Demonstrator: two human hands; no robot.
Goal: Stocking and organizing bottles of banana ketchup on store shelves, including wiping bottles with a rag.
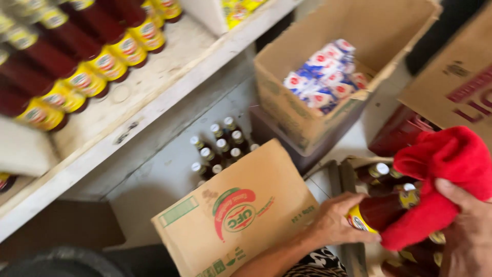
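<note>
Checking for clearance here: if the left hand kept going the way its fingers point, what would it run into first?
The left hand already grips the sauce bottle; straight on lies the red cloth in the right hand, probably.

Sauce bottles (77,56) on shelf (169,72) upper left; small bottles (220,146) on floor below; packets (325,77) in open carton (287,102), right of shelf.

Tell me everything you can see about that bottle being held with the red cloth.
The bottle holds dark red sauce and has a yellow label at its base. It lies tilted, nearly on its side, above an open carton. The left hand grips its base end; the right hand presses a soft red cloth around its upper part.
</note>
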